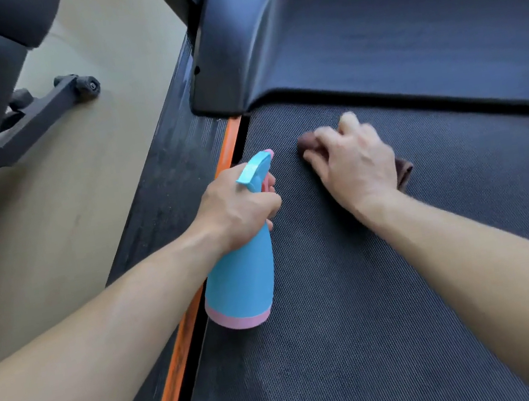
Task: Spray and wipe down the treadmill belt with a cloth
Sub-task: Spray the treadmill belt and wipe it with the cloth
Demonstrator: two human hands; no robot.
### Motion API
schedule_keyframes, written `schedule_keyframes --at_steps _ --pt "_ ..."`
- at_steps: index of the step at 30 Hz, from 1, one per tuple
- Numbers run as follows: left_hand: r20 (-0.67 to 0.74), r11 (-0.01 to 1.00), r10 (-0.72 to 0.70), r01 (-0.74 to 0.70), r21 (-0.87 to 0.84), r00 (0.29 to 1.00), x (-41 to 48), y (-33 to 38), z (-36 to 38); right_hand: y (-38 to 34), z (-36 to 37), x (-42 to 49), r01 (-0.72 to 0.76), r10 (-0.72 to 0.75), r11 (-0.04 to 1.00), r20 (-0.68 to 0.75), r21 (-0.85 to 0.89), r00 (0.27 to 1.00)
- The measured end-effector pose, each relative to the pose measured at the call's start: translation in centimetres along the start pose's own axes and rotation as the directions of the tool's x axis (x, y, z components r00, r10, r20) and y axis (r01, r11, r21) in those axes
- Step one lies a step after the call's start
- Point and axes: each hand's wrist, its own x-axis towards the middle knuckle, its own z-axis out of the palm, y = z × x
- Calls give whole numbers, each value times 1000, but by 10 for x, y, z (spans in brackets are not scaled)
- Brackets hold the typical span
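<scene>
Belt: the dark grey, fine-textured treadmill belt (pixel 359 306) fills the near and middle view.
Strip: a narrow orange strip (pixel 178 363) runs along the belt's left edge.
Bottle: a light blue plastic spray bottle (pixel 243 273) with a pink base band hangs tilted over the belt's left edge, nozzle pointing toward the belt's far end.
Left hand: the left hand (pixel 240 207) is wrapped round the bottle's neck, fingers at the trigger.
Right hand: the right hand (pixel 353 158) lies farther up the belt, fingers bent over the cloth and pressing it down.
Cloth: a dark cloth (pixel 405 171), possibly brown, blurred and mostly hidden under that hand, lies on the belt.
Cover: a black moulded plastic motor cover (pixel 386 35) spans the belt's far end.
Beyond: a dark wheeled frame (pixel 85 84) stands on the beige floor (pixel 56 250) left of the belt.
</scene>
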Motion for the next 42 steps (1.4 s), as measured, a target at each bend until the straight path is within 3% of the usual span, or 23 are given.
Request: schedule_keyframes --at_steps 4,5,8,10,11,13,16,18,21,23,26,29,31,34,37,40,42 --pt "-11 1000 -22 22 -16 1000 -4 1 -3 30 -10 -63 387 -387 922 38 -7 921" --pt "-14 999 -22 21 -27 1000 -5 1 -2 36 -13 -47 376 -373 925 56 -53 926" --pt "-26 999 -14 13 -45 1000 -9 0 1 45 -13 23 -2 5 996 41 -88 999" --pt "-3 999 -7 7 -38 1000 -11 1 3 45 -10 25 -109 109 993 13 -49 994" --pt "13 999 -7 8 -39 1000 -11 3 2 43 -10 7 -73 72 996 -11 -47 997" --pt "34 999 -19 20 -48 999 -10 5 -2 42 -11 -51 134 -135 990 -49 -32 990" --pt "38 994 -30 34 -102 999 -8 4 -4 61 -14 -83 426 -426 904 -13 -34 904" --pt "26 988 -1 6 -157 1000 -5 1 -2 64 -16 -51 375 -376 923 1 -87 927" --pt "35 990 24 -19 -136 999 -3 -1 2 56 -9 5 -16 17 998 2 -60 1000" --pt "67 996 26 -20 -89 997 -1 3 7 49 -5 3 -94 93 994 -19 -54 995" --pt "116 999 32 -32 -5 993 0 8 14 46 -7 -64 168 -172 984 -82 -54 982" --pt "115 998 27 -34 58 993 -2 9 15 60 -9 -97 473 -473 881 -27 -15 880" --pt "96 997 33 -40 71 995 -2 9 17 64 -8 -71 446 -448 892 -18 -70 894" --pt "53 997 36 -39 60 998 -1 5 18 60 -2 -15 146 -153 984 -67 -99 986" --pt "42 999 31 -33 38 999 0 3 18 63 1 18 -14 12 997 -19 -77 1000" --pt "29 998 46 -48 51 998 -2 3 18 65 -6 -22 51 -57 996 -88 -74 994" --pt "21 997 59 -60 57 998 -5 4 19 73 -10 -74 260 -264 964 -81 -48 961"
